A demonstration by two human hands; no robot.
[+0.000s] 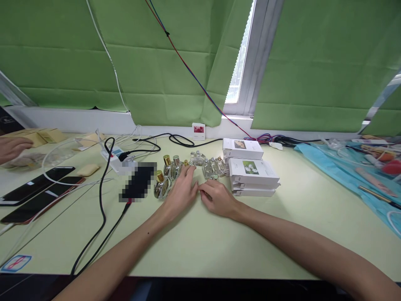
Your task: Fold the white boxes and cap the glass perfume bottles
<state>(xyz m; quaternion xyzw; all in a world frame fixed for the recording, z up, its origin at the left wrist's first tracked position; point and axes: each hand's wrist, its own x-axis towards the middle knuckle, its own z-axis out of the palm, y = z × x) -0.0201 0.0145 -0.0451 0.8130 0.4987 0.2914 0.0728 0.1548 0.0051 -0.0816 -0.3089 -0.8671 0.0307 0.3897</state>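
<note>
My left hand (182, 189) reaches over the table with its fingers stretched forward among small glass perfume bottles. Its fingertips are beside a bottle's gold cap (186, 162), and I cannot tell whether they touch it. Left of this hand stand gold-capped perfume bottles (162, 187). Ahead, a row of clear glass bottles (212, 168) stands close together, with another clear bottle (197, 158) behind. Low over the table, my right hand (218, 199) has its fingers curled together near my left thumb; anything inside them is hidden. Stacked white boxes (253, 172) with flower pictures lie right of it.
A blurred-out dark device (139, 182) with a black cable (102, 196) lies on the left, near a white power strip (115, 161) and two phones (40, 200). Another person's hand (14, 148) rests far left. Blue sheeting (332, 167) with clutter covers the right.
</note>
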